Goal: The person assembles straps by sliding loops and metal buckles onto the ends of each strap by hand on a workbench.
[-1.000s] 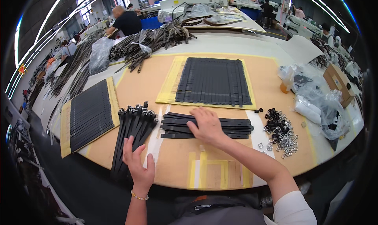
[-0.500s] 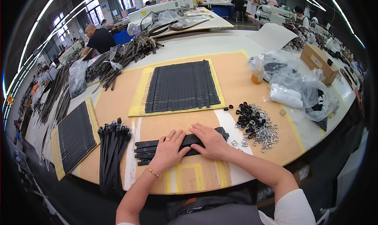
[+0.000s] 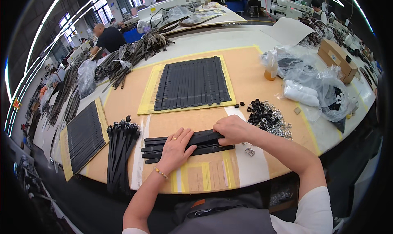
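on the right side of the table (image 3: 245,82) there is a big clear bag (image 3: 333,86) with dark things inside, but i can't tell what they are. a small see-through bottle (image 3: 270,70) has orange stuff in its bottom part. a brown box (image 3: 337,62) is near the bag, and i can't see what is in it.

the pile of black strips (image 3: 211,147) lies on the table in front of the person, under both hands. the left hand (image 3: 175,151) rests flat across the middle of the pile, with its fingers spread. the right hand (image 3: 234,129) is at the right part of the pile, with its fingers bent down on the top strips. i can't tell if it pinches one. the two hands are apart, with some of the strips showing between them.

the strips are long, flat and thin. they lie side to side, and their ends do not line up. just left of them is a bunch of black straps (image 3: 120,152) with shiny bits at the top. to their right is a heap of silver buckles (image 3: 282,129) and black loops (image 3: 258,111).
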Tool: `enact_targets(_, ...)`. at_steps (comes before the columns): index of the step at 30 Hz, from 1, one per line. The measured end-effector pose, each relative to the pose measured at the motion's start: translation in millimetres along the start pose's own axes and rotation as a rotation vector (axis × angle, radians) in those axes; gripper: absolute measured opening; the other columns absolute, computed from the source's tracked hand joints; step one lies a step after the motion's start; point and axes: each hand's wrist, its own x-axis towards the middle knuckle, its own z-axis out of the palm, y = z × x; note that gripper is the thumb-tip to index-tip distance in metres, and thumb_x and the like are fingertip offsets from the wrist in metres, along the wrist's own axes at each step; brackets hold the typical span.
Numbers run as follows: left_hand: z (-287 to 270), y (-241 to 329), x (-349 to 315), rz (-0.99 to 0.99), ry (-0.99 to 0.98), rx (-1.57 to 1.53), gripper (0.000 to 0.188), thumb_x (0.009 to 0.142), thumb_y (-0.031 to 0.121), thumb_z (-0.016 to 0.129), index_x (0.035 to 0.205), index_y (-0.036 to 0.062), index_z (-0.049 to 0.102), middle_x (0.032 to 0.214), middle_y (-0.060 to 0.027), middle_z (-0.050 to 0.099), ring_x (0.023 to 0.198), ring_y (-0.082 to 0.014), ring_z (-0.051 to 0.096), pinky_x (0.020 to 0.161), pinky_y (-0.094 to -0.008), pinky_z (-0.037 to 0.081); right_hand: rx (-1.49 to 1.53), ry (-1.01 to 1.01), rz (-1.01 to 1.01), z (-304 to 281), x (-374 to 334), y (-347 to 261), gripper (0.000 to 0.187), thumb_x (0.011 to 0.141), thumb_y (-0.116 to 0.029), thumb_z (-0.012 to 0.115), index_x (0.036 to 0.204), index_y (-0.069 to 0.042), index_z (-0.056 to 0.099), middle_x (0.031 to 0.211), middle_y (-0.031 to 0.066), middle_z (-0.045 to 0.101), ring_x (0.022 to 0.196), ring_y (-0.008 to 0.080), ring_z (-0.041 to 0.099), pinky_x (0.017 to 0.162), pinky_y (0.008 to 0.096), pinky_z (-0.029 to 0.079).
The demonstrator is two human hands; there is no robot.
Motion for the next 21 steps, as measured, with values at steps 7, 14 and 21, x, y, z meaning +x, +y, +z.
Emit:
enact_targets(7, 4.1, -5.0, -3.6, -0.043, 0.042, -0.053, 0.053, 0.101, 0.033, 0.065, 0.145, 0.0056, 0.056, 0.152, -0.013, 0.057, 0.147, -0.0331, 0.047, 0.119, -0.0462, 0.037, -0.081, 0.09, -0.023, -15.6, 11.1, -11.5, 0.019, 0.082, -0.017, 0.07, 0.088, -0.001, 0.064, 0.075, 0.0154, 0.07, 0.073, 0.0369, 0.072, 0.067, 0.0466, 0.057)
enact_targets(14, 11.0, -8.4, -2.1, -0.037, 0.173, -0.116, 0.043, 0.091, 0.009, 0.071, 0.133, 0.0071, 0.063, 0.133, -0.0131, 0.069, 0.133, -0.0351, 0.06, 0.11, -0.0452, 0.048, -0.248, 0.16, -0.086, -24.5, 3.5, -19.6, 0.006, 0.085, -0.009, 0.065, 0.088, -0.004, 0.062, 0.076, 0.0138, 0.07, 0.071, 0.0326, 0.073, 0.063, 0.0423, 0.057)
enact_targets(21, -29.6, -1.8, -5.7, 0.075, 0.393, 0.099, 0.048, 0.079, -0.006, 0.067, 0.127, 0.0014, 0.064, 0.128, -0.0177, 0.07, 0.125, -0.0365, 0.066, 0.102, -0.0447, 0.054, -0.214, 0.481, -0.152, -27.9, -22.5, -39.1, 0.007, 0.085, -0.006, 0.062, 0.092, -0.007, 0.061, 0.077, 0.0053, 0.062, 0.074, 0.0239, 0.068, 0.064, 0.0343, 0.052)
